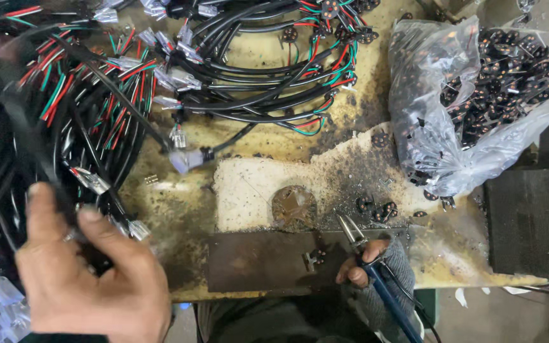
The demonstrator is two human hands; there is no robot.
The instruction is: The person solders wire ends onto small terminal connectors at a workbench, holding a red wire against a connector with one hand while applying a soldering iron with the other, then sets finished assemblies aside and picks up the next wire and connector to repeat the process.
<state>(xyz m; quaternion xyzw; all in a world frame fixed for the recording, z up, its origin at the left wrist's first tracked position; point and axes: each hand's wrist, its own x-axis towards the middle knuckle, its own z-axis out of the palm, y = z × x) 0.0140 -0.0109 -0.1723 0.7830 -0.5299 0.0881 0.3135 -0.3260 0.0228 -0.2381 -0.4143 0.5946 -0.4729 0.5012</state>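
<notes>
Left hand (90, 279) closes on black cable bundle (52, 146); right hand (376, 267) grips blue-handled soldering iron (382, 286).
I judge a cable is being picked; next I must bring its wire end right, to the iron tip.

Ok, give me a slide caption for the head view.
Left hand grasps a black wire bundle; right hand holds a blue-handled soldering iron at a scorched bench.

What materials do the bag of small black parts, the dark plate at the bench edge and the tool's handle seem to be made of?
Bag: thin clear plastic film, judging by its crinkles and glare.
Dark plate: probably steel, flat, dull brown, rusty-looking.
Tool handle in the right hand: apparently blue plastic or rubber, smooth.
</notes>
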